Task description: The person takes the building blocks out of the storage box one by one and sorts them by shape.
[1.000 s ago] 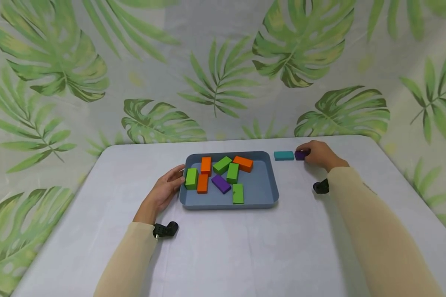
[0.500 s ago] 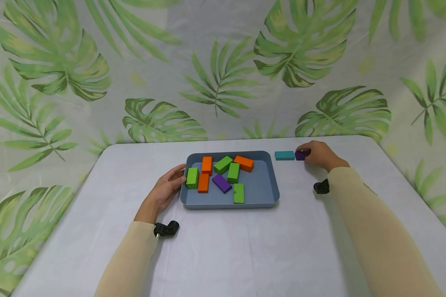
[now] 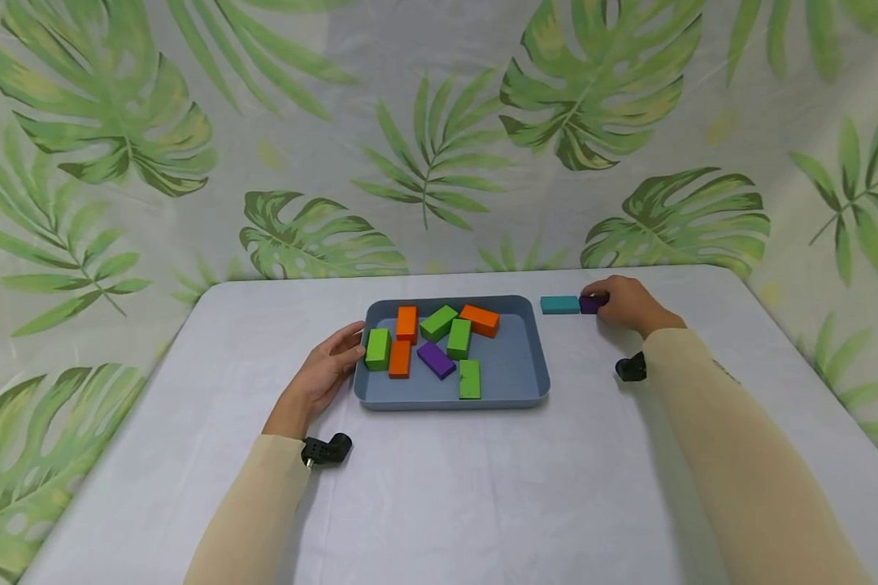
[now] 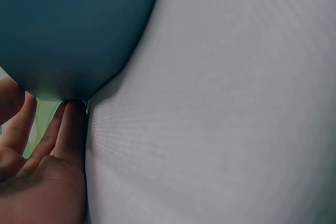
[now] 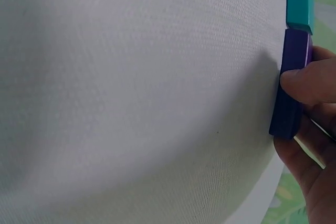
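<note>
Got a purple block (image 5: 286,111) pinched in the right hand (image 3: 632,302), down on the desk (image 3: 439,487) right of the tray (image 3: 508,374), end to end with a teal block (image 3: 559,305). Can't see the purple one's right end in the head view (behind fingers), but can from the right wrist. Do lose part of the teal block there, cut off at the top edge. Got the left hand (image 3: 328,370) against the tray's left wall, with fingers mostly straight. Can only properly make out fingertips (image 4: 74,109) touching it in the left wrist view.
</note>
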`<move>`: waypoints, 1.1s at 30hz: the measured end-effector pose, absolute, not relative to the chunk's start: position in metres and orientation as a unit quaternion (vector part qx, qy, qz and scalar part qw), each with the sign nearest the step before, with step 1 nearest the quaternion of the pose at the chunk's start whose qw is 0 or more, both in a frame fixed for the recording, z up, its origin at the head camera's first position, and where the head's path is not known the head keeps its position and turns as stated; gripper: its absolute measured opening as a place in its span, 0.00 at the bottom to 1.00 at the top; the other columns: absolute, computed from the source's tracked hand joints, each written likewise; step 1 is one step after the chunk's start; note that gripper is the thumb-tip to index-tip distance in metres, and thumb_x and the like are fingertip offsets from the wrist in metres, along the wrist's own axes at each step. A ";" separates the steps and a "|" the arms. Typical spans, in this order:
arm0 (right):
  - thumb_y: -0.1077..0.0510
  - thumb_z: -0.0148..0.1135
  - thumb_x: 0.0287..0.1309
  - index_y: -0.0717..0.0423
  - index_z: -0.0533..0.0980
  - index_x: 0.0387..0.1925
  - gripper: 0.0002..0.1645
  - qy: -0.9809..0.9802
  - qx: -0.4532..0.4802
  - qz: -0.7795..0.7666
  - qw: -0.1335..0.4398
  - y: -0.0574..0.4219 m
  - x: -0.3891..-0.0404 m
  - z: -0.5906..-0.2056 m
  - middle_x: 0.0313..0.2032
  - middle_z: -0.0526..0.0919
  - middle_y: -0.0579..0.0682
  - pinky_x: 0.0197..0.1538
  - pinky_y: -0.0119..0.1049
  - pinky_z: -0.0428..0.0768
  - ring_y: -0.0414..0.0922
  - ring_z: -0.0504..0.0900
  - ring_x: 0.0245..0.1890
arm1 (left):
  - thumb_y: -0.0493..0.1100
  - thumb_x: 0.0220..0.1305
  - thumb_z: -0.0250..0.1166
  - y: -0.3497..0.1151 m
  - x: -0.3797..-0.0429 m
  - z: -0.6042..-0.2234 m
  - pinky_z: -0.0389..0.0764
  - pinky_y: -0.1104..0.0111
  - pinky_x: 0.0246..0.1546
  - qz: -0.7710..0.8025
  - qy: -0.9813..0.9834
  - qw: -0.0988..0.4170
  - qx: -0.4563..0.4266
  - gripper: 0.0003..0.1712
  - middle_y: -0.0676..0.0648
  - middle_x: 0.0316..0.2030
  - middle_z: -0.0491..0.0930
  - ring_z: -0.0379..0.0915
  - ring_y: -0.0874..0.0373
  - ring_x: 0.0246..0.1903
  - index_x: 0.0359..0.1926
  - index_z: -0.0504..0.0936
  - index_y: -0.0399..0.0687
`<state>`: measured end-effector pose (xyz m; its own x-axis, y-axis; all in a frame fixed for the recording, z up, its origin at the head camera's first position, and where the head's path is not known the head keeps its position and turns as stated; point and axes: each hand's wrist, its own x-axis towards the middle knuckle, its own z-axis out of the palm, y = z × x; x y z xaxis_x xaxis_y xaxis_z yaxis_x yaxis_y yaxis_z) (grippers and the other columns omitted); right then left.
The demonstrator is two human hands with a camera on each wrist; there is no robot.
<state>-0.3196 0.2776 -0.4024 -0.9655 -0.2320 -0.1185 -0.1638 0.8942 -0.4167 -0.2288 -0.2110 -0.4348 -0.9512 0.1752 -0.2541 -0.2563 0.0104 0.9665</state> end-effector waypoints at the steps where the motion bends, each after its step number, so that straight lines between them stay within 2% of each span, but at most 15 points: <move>1: 0.72 0.49 0.55 0.62 0.76 0.60 0.29 0.970 -0.102 -0.205 0.082 0.277 -0.320 -0.402 0.58 0.77 0.71 0.64 0.63 0.71 0.64 0.74 0.57 | 0.36 0.74 0.52 -0.211 -0.229 -0.435 0.50 0.56 0.79 0.703 0.694 0.154 -0.030 0.34 0.43 0.78 0.51 0.48 0.49 0.78 0.77 0.56 0.52; 22: 0.71 0.51 0.53 0.63 0.76 0.60 0.30 0.968 -0.131 -0.205 0.065 0.278 -0.319 -0.406 0.57 0.78 0.71 0.63 0.62 0.73 0.63 0.75 0.57 | 0.36 0.74 0.53 -0.209 -0.228 -0.436 0.50 0.56 0.79 0.706 0.690 0.157 -0.034 0.34 0.43 0.78 0.51 0.48 0.49 0.78 0.77 0.57 0.52; 28: 0.65 0.58 0.56 0.62 0.74 0.63 0.30 0.965 -0.162 -0.196 0.058 0.284 -0.316 -0.391 0.61 0.74 0.71 0.64 0.66 0.70 0.68 0.70 0.63 | 0.36 0.74 0.53 -0.209 -0.228 -0.434 0.49 0.56 0.80 0.707 0.688 0.157 -0.032 0.34 0.43 0.78 0.50 0.47 0.49 0.78 0.77 0.56 0.52; 33: 0.59 0.60 0.62 0.60 0.75 0.62 0.27 0.957 -0.192 -0.209 0.050 0.266 -0.310 -0.365 0.65 0.71 0.70 0.67 0.68 0.65 0.68 0.65 0.67 | 0.36 0.74 0.53 -0.210 -0.228 -0.433 0.49 0.56 0.80 0.706 0.690 0.156 -0.036 0.35 0.43 0.79 0.50 0.47 0.49 0.78 0.77 0.56 0.52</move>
